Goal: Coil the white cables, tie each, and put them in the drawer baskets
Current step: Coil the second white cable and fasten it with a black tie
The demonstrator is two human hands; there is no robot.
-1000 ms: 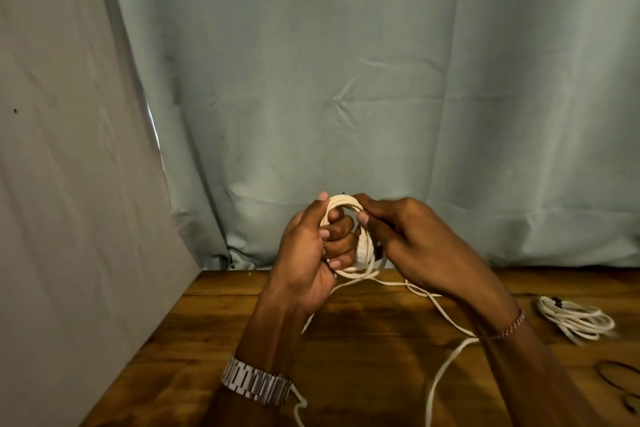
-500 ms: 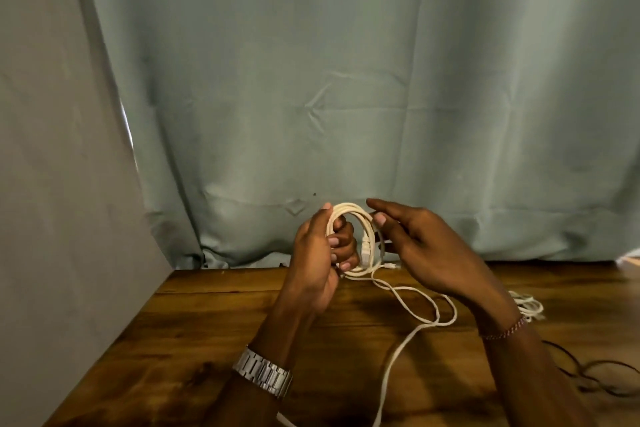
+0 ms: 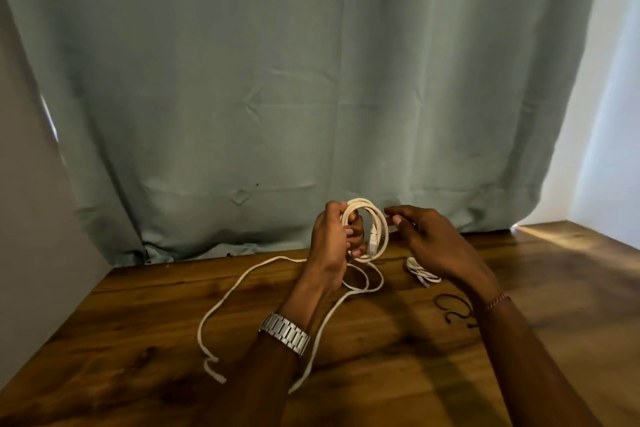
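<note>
My left hand [image 3: 334, 239] grips a small coil of white cable [image 3: 378, 222] held upright above the wooden table [image 3: 138, 340], with a clear plug hanging inside the loop. The rest of this cable trails down and lies in a long loose loop [image 3: 221, 305] across the table to the left. My right hand [image 3: 426, 243] hovers just right of the coil, thumb and forefinger pinching a strand at its right side. A second white cable [image 3: 420, 272], bundled, lies on the table partly behind my right wrist.
A thin dark tie [image 3: 453, 308] curls on the table by my right forearm. A grey-green curtain [image 3: 311, 80] hangs behind the table; a grey wall [image 3: 31, 218] stands at left. No drawer or basket is in view.
The view has swung right and down, revealing more table. My right hand has shifted from the coil's top to its right side. The loose cable now lies out to the left.
</note>
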